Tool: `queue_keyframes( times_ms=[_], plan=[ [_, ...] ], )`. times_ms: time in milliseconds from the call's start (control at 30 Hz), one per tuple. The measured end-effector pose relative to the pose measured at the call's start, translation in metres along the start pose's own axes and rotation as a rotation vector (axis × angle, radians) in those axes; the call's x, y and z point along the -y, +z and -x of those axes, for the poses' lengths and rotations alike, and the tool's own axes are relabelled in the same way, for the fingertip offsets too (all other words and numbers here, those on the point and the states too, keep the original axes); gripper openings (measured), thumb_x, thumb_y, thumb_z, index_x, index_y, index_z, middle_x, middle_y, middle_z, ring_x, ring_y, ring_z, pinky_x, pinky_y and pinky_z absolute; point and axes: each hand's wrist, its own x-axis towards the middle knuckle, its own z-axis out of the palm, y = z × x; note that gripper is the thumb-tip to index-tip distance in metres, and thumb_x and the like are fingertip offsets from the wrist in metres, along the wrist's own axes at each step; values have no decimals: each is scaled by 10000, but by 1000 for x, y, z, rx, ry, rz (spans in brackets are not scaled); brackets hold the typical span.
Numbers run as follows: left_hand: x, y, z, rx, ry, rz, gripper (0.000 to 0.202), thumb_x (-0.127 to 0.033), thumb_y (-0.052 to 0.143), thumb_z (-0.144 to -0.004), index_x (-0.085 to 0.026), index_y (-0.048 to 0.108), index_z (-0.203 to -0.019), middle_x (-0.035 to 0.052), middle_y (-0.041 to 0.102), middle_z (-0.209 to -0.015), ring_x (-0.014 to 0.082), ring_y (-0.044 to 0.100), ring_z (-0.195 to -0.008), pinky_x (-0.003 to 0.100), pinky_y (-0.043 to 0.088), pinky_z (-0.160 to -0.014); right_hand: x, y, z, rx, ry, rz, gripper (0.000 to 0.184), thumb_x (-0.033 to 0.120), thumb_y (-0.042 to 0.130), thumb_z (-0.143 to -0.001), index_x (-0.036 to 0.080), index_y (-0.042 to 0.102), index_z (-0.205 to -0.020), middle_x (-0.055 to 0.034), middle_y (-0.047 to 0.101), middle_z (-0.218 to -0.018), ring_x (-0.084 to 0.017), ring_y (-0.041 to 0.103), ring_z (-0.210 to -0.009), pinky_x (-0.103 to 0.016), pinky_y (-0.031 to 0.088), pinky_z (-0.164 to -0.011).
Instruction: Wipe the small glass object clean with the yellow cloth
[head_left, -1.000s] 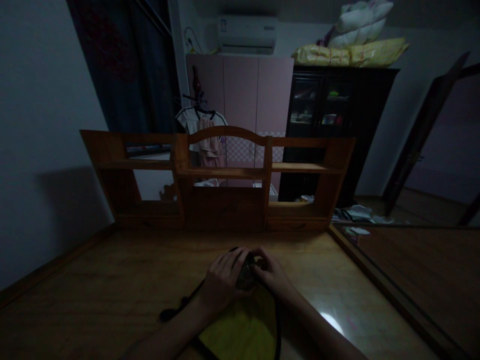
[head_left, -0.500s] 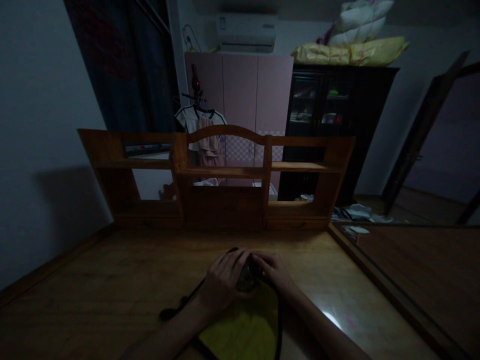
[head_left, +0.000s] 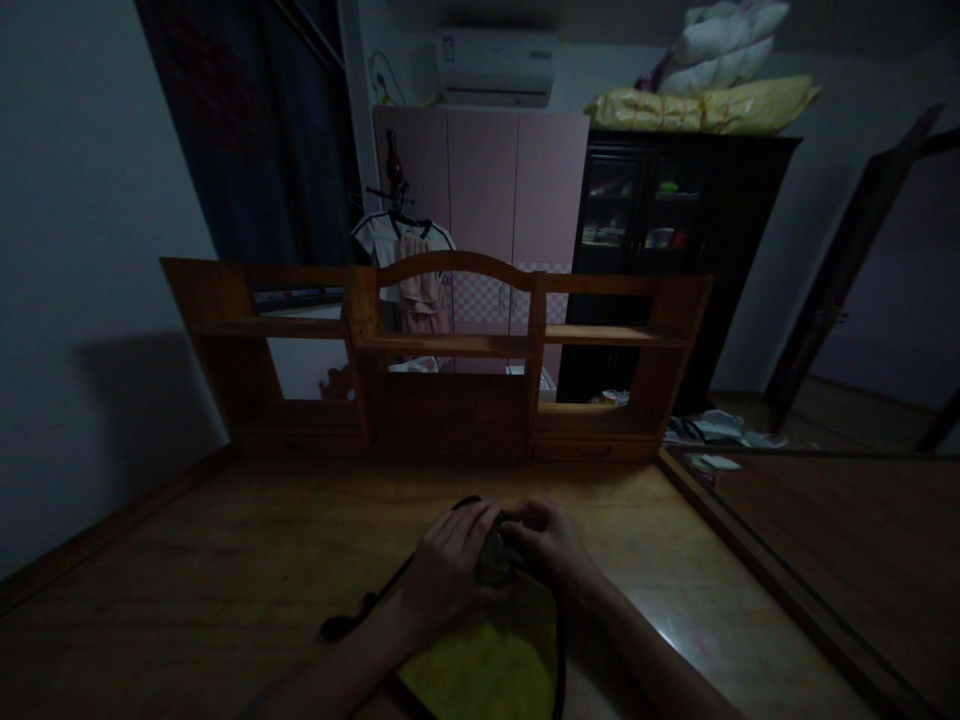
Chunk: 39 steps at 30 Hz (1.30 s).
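Observation:
Both hands meet over the top end of a yellow bag [head_left: 487, 660] with black trim that lies on the wooden desk [head_left: 225, 570]. My left hand [head_left: 448, 565] curls around a small dark lump at the bag's top [head_left: 493, 560]. My right hand [head_left: 547, 545] pinches the same spot from the right, fingers closed. A black strap [head_left: 360, 612] trails left from the bag across the desk. The room is dim, so I cannot make out what the lump is.
A wooden shelf unit [head_left: 450, 350] stands along the desk's far edge. Behind it are a pink wardrobe [head_left: 495, 190], a dark glass cabinet [head_left: 660, 220] with bedding on top, hanging clothes [head_left: 409, 270] and an air conditioner [head_left: 495, 65]. A second wooden surface [head_left: 847, 560] adjoins at right.
My right hand's fingers have closed in a little toward the left hand over the bag's top. The view has shifted slightly. The bag stays in place.

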Motion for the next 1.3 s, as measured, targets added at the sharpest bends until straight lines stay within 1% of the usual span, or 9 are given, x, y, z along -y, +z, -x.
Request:
queue_keyframes(
  times_ms=[167,267,400,533,667,900,1000,1133,1300],
  plan=[
    [1,-1,-1,20,-17,25,833,-545,707,-702,-139,381,-1352,162,579,-1258,316,564,-1152,438,457,-968,0,1,-1,-32,82,-151,309,312,837,-549,155,576,-596,35,587,-546,-114,514,-514,-223,372,-506],
    [1,-2,-2,24,-23,35,834,-555,710,-693,-141,385,-1341,160,582,-1250,316,573,-1134,435,466,-953,-2,0,-2,-21,102,-175,317,342,851,-530,152,603,-586,33,587,-543,-110,500,-507,-223,350,-499],
    [1,-3,-1,0,-36,32,827,-566,688,-711,-151,372,-1352,158,580,-1253,315,580,-1119,432,459,-956,-13,-4,-6,36,148,-251,303,394,821,-596,146,654,-648,33,573,-549,-90,463,-487,-216,320,-490],
    [2,-1,0,-26,-16,32,829,-562,680,-712,-150,365,-1360,162,577,-1256,318,574,-1130,428,440,-977,-24,-8,-8,137,185,-372,307,360,840,-579,148,669,-721,4,636,-646,-119,541,-566,-232,383,-553],
    [2,-1,0,-9,2,46,804,-546,672,-717,-149,375,-1349,157,585,-1245,318,571,-1134,426,440,-972,-25,-12,-7,209,201,-413,350,341,860,-550,154,673,-779,-22,680,-738,-146,593,-630,-249,422,-595],
    [2,-3,-1,27,-12,51,862,-595,694,-685,-152,372,-1351,156,583,-1253,326,567,-1142,440,454,-957,-24,-7,-7,123,140,-371,322,279,864,-543,166,643,-747,-10,684,-738,-146,600,-634,-248,430,-593],
    [3,-3,-1,38,-1,52,876,-629,686,-679,-146,378,-1343,160,590,-1241,329,571,-1138,445,462,-949,-23,-5,-7,109,130,-378,335,272,872,-517,170,616,-708,12,667,-678,-129,574,-582,-235,408,-555],
    [4,-2,0,35,-4,50,880,-595,718,-661,-138,382,-1333,159,592,-1238,329,573,-1135,449,467,-947,-19,-5,-8,65,140,-306,332,266,871,-511,169,580,-637,49,600,-562,-96,497,-490,-215,341,-489],
    [4,-1,1,32,-12,45,887,-582,727,-657,-146,373,-1344,155,583,-1253,327,565,-1145,449,461,-960,-19,-6,-7,71,151,-282,318,292,865,-529,167,595,-640,46,596,-560,-94,482,-480,-220,324,-484]
  ],
)
